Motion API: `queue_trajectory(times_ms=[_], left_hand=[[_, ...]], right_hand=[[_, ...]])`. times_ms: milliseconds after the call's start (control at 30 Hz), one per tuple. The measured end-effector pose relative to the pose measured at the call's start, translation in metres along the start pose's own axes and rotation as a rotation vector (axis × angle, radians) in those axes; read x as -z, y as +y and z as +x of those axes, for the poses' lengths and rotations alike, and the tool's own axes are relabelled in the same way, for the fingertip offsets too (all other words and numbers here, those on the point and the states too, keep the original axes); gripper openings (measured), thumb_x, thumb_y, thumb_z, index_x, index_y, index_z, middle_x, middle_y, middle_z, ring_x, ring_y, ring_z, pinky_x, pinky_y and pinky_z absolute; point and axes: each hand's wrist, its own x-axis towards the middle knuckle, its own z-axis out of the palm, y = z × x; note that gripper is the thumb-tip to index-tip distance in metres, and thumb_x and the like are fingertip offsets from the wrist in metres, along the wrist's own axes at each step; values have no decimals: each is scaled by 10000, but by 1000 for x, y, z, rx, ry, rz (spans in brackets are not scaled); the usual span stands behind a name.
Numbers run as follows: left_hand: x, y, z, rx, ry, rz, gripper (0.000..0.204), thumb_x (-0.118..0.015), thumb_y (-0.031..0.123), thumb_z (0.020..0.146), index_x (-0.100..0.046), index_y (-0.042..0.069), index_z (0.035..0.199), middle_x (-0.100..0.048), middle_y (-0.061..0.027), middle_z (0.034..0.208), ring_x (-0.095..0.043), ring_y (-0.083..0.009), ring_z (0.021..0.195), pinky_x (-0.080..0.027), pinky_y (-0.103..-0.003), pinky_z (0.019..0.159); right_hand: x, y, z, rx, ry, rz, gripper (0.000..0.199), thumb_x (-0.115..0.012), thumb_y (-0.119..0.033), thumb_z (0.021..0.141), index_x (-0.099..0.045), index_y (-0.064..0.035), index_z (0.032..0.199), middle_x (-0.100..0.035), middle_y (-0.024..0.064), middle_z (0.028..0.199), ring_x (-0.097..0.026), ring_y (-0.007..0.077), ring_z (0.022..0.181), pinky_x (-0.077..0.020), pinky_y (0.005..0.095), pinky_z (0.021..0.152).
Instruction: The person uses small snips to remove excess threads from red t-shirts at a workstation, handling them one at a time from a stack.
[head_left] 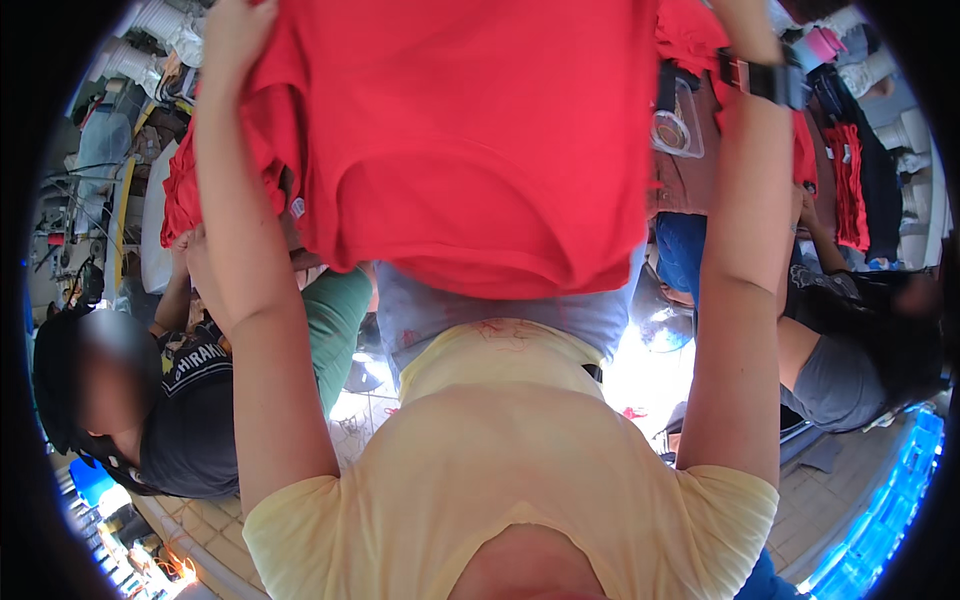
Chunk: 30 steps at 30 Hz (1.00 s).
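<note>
A red shirt (480, 130) is spread out in front of me, its curved neckline toward my body and its near edge over my lap. My left hand (238, 35) is at the shirt's far left edge, with its fingers closed on the cloth near the top of the picture. My right hand (742, 18) is at the far right beside more red cloth; the upper edge of the picture cuts off its fingers, so its grip is hidden. A dark watch (765, 82) is on my right wrist.
Bunched red cloth (185, 195) lies at the left, near a seated person in black (190, 430). A clear plastic container (680, 125) sits right of the shirt. Folded red pieces (848, 185) lie farther right, near another person in a grey sleeve (845, 380).
</note>
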Motion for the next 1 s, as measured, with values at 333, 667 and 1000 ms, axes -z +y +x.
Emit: queue_trajectory(times_ms=[333,667,1000], left_hand=[[-103,33,-190,216,-566,-462,130,-693,132,937,-637,22,977,-664,-75,886,-662,-201,877,-518,-324,810],[-110,105,-250,297,-605,-941,315,-723,-5,855,-644,21,1159,-613,-84,1143,-581,-195,1075,-435,-318,983],[-136,85,-224,255,-207,-368,323,-685,-18,890,-642,43,1205,-569,-124,1208,-608,-202,981,-502,-334,889]], right_hand=[[-56,40,-189,-362,-573,20,440,-764,-451,881,-706,-18,836,-654,95,678,-616,148,661,-485,342,658],[-28,-32,-287,-827,-608,370,366,-803,-282,889,-704,45,1021,-658,78,952,-602,128,799,-482,282,688],[-87,-32,-272,-992,-287,823,187,-635,-222,1032,-671,-38,1033,-475,-111,705,-348,-15,569,-246,192,503]])
